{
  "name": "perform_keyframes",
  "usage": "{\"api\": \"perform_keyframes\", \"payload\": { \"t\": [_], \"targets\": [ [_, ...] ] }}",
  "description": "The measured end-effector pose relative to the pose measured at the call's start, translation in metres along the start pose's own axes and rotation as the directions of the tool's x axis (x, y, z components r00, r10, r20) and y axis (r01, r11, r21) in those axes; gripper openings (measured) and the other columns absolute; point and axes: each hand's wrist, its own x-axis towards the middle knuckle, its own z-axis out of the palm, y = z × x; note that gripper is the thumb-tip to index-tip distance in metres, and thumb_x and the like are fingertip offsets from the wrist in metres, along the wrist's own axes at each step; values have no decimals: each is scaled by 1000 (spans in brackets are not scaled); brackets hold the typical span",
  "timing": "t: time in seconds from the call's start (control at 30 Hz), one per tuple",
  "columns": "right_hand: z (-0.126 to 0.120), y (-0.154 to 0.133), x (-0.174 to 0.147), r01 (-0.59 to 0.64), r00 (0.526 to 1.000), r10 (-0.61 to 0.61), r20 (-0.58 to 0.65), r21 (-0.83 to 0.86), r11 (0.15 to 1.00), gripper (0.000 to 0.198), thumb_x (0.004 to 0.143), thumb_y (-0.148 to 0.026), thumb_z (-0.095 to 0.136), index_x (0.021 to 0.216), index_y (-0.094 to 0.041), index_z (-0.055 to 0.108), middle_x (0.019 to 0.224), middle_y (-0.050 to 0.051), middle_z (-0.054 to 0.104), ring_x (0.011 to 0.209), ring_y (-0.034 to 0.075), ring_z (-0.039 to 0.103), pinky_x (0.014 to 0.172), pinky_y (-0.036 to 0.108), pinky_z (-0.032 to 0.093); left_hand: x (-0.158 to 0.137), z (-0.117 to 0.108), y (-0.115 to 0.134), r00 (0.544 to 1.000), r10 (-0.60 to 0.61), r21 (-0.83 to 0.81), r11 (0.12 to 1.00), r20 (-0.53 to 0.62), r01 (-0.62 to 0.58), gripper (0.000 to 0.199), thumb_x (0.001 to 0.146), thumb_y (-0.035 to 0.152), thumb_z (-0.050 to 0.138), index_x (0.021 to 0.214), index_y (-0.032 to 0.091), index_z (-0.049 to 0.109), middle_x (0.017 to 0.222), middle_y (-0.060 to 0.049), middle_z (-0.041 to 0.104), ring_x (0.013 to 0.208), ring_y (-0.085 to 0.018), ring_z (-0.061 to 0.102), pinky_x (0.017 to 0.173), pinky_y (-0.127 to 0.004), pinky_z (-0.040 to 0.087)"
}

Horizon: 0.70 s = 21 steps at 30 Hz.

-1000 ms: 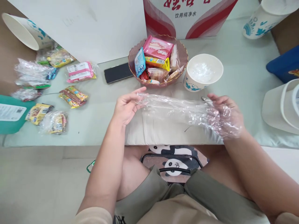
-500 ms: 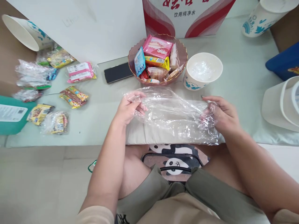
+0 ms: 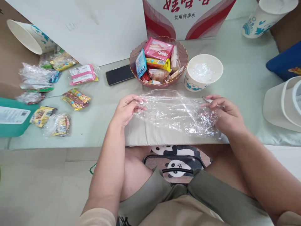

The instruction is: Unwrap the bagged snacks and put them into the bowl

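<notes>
A clear plastic bag (image 3: 171, 111) is stretched sideways between my hands, low over the front of the table. My left hand (image 3: 128, 108) pinches its left end between thumb and fingers. On the other side, my right hand (image 3: 225, 114) grips the crumpled right end, its fingers partly seen through the film. Just behind the bag stands a glass bowl (image 3: 183, 67) of wrapped snacks, with a pink wafer packet (image 3: 159, 49) on top. Right of the bowl is a paper cup (image 3: 199, 86) holding crumpled clear plastic.
Wrapped snacks (image 3: 76, 99) lie in bunches at the left, near a tipped paper cup (image 3: 30, 37) and a green container (image 3: 14, 117). A phone (image 3: 119, 74) rests beside the bowl. A printed carton (image 3: 188, 18) stands behind; a white tub (image 3: 279, 103) is at the right.
Both hands keep hold of the bag. It lies flatter and straighter between them, and the fingers of my right hand have shifted slightly on its end. The view has moved a little.
</notes>
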Motion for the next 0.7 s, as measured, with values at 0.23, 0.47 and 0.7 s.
{"api": "perform_keyframes", "payload": {
  "t": [0.23,0.47,0.7],
  "targets": [
    [9,2,-6,486,874,-404,271,-518,704,33,86,-28,74,118,-34,71,136,9,62,128,29,63,103,53,58,7,2,-11,998,42,73,996,39,-45,22,70,21,78,90,21,68,80,1,75,56,-13,69,50,-22,49],
    [14,-17,-17,575,818,-484,312,-409,709,29,99,-23,52,104,-36,79,121,4,76,122,27,71,101,51,61,6,-1,-6,999,-28,70,997,-40,31,13,70,20,76,67,16,64,75,-1,72,58,-11,69,55,-20,52],
    [8,-18,-30,663,747,-488,452,-451,598,28,103,-24,54,95,-36,79,130,2,72,133,27,64,102,49,58,7,-7,3,992,-97,-133,987,-81,86,7,71,18,66,75,19,72,83,-3,77,68,-13,70,65,-24,62]
  ]
}}
